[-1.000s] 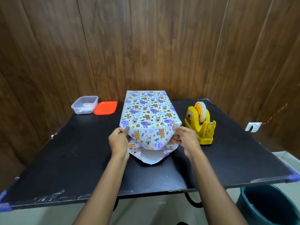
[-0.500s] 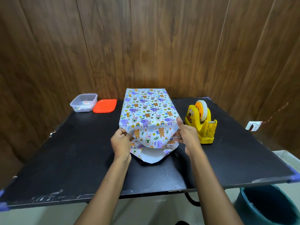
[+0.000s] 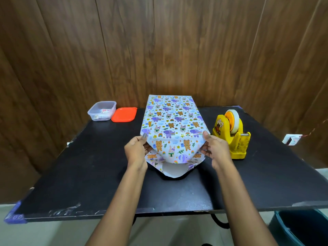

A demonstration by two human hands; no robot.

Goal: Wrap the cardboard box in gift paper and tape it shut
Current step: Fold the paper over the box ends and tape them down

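Paper-wrapped box (image 3: 171, 118): centre frame, on black table (image 3: 88, 166).
Gift paper (image 3: 171, 150): near-end flap folded down.
Left hand (image 3: 135, 150): pinches flap at box's left corner.
Right hand (image 3: 215, 150): pinches flap, right corner.

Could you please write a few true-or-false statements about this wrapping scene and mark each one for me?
1. The left hand and the right hand both pinch the paper at the near end of the box. True.
2. The tape dispenser stands on the table, right of the box. True.
3. The orange lid covers the tub. False: the lid lies beside the tub, which is open.
4. The near end is already taped shut. False: a white flap lies unfolded on the table.
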